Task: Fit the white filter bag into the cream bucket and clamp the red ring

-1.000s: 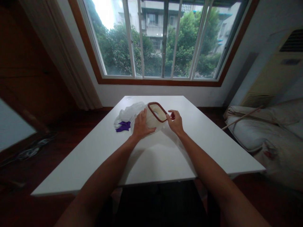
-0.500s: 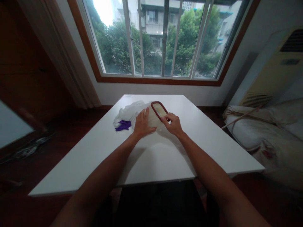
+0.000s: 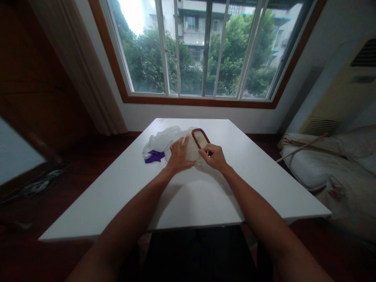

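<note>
A brown rounded frame (image 3: 194,135) stands out over pale, thin fabric (image 3: 191,150) near the middle of the table. My right hand (image 3: 214,156) is closed on the frame's near right end. With fingers spread, my left hand (image 3: 178,156) lies flat on the pale fabric, left of the frame. Behind and left of that hand, a crumpled translucent white sheet (image 3: 164,138) spreads over the table. A purple piece of cloth (image 3: 154,156) lies at the sheet's left front edge. What is under my left palm is hidden.
The white table (image 3: 117,196) reaches from the front edge to near the window wall. At the right are a covered bulky object (image 3: 308,156) and a thin stick (image 3: 302,148) whose tip meets the table's right edge. A curtain (image 3: 96,98) hangs at the left.
The brown frame has shifted slightly right, and my right hand has stayed closed on it. My left hand remains spread on the fabric. The whole view has moved a little.
</note>
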Demonstrator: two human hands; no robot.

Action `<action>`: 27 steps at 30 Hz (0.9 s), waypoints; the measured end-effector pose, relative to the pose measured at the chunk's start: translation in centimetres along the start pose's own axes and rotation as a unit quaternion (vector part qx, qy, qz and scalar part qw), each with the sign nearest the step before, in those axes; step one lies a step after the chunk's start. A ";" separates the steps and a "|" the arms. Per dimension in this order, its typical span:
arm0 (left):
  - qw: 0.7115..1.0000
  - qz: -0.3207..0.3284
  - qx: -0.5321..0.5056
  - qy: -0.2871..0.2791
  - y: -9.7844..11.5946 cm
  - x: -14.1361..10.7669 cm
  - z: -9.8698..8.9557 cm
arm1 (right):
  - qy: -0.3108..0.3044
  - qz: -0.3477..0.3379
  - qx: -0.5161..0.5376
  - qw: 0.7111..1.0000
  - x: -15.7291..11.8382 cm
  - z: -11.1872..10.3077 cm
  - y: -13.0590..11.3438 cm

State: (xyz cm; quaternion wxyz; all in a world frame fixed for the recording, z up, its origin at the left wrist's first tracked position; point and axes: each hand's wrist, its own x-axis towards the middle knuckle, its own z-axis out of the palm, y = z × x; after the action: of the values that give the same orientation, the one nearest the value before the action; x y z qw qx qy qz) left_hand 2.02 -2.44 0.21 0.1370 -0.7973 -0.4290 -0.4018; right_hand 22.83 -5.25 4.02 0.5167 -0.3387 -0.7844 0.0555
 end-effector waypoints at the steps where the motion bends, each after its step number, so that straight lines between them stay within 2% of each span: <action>1: 1.000 0.012 -0.004 -0.001 -0.1 0.1 0.0 | 0.000 -0.001 0.002 1.000 0.0 0.0 0.0; 4: 0.999 0.026 -0.022 0.003 -0.3 0.2 -0.1 | -0.001 -0.008 0.004 1.000 0.0 -0.1 -0.2; 18: 0.999 -0.006 -0.020 0.028 -0.3 -0.2 0.6 | 0.004 -0.005 0.007 1.000 0.1 0.0 0.0; 27: 1.000 -0.004 -0.006 0.029 0.1 -0.2 0.8 | 0.005 -0.004 -0.004 1.000 0.2 -0.3 -0.1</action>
State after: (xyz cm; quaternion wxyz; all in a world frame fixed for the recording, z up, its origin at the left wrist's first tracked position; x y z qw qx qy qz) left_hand 2.46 -2.16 -0.38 0.1431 -0.7846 -0.4252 -0.4278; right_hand 23.01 -5.35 4.38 0.5191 -0.3377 -0.7837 0.0485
